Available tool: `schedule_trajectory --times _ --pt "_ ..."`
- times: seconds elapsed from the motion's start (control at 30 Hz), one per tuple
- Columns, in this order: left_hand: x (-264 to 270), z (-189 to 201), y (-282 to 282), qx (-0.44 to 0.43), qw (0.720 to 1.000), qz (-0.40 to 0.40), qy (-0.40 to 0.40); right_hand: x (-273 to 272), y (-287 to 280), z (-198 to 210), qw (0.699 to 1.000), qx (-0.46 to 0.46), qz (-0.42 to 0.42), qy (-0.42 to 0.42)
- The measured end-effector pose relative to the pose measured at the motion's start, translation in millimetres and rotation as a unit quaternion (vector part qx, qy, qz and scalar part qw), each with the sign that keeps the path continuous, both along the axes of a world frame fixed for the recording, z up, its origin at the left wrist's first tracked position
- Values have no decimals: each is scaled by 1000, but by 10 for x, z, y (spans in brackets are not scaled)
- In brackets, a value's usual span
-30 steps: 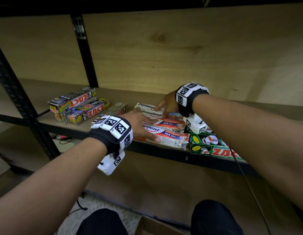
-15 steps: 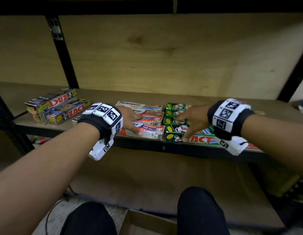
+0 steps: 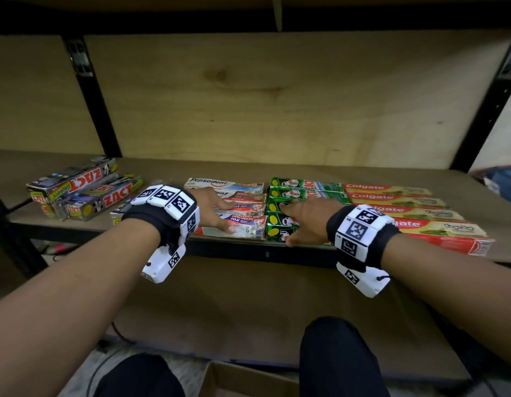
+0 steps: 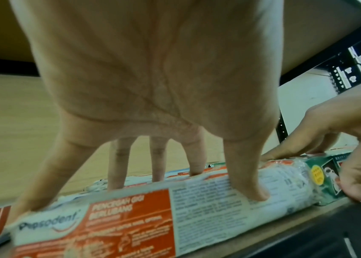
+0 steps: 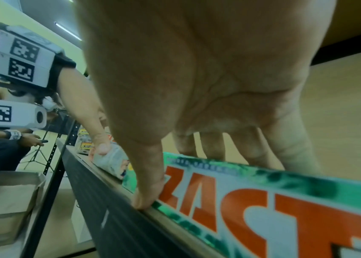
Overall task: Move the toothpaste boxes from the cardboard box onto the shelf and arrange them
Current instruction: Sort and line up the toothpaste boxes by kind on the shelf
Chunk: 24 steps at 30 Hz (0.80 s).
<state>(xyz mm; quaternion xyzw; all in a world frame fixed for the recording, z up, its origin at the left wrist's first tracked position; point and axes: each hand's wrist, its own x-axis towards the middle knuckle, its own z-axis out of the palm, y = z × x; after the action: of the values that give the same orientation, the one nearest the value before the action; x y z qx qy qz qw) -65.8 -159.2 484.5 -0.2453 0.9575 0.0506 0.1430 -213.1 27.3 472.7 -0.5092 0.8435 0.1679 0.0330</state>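
On the brown wooden shelf board (image 3: 320, 170) the flat cardboard toothpaste boxes lie in rows side by side. The left hand (image 3: 212, 207) rests spread, fingers straight, on the white-and-red Pepsodent boxes (image 3: 237, 209); in the left wrist view its thumb and fingertips (image 4: 251, 188) press down on the near box's top and front edge without curling round it. The right hand (image 3: 301, 222) lies just as flat and wide on the green Zact boxes (image 3: 303, 193) to the right, thumb (image 5: 151, 190) against the near box's front face at the shelf lip. The two groups touch end to end. Right of them the red Colgate boxes (image 3: 406, 209) lie in a row, and at the far left a loose pile of silver-grey Zact boxes (image 3: 82, 190) sits askew, well apart from the rest. The brown cardboard box (image 3: 242, 382) stands on the floor below, near the knees; its contents cannot be seen.

This looks like squaring up the rows. The near Pepsodent and green boxes sit at the very front edge, and the nearest Colgate box seems to overhang it, so a pull toward the body could tip one off. Pressing hard could crush the already crumpled Pepsodent box end. Pushing the groups together sideways might buckle a row or ride one box over its neighbour.
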Motion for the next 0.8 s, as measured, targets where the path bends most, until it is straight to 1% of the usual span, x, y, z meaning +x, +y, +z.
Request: schedule_trajectory --times 0.07,0.13,0.2,0.27,0.53,0.7,0.8 --pt "2 -8 20 -9 1000 -4 -12 29 5 -133 999 6 -37 -31" --pt "4 -18 64 -22 999 -6 -24 43 16 -276 995 -22 -66 -68" --pt "27 -40 136 -46 999 0 -26 37 34 -348 993 -52 -60 -83" --pt "55 -65 192 -53 998 10 -17 21 52 -363 993 -63 -44 -94" --pt "20 -46 252 -43 999 13 -27 7 37 -364 993 -56 -44 -99" --pt "-26 82 166 -26 997 -20 -64 24 56 -349 993 -52 -39 -96" --pt "-77 97 91 -24 997 -31 -62 15 60 -348 993 -56 -39 -97"
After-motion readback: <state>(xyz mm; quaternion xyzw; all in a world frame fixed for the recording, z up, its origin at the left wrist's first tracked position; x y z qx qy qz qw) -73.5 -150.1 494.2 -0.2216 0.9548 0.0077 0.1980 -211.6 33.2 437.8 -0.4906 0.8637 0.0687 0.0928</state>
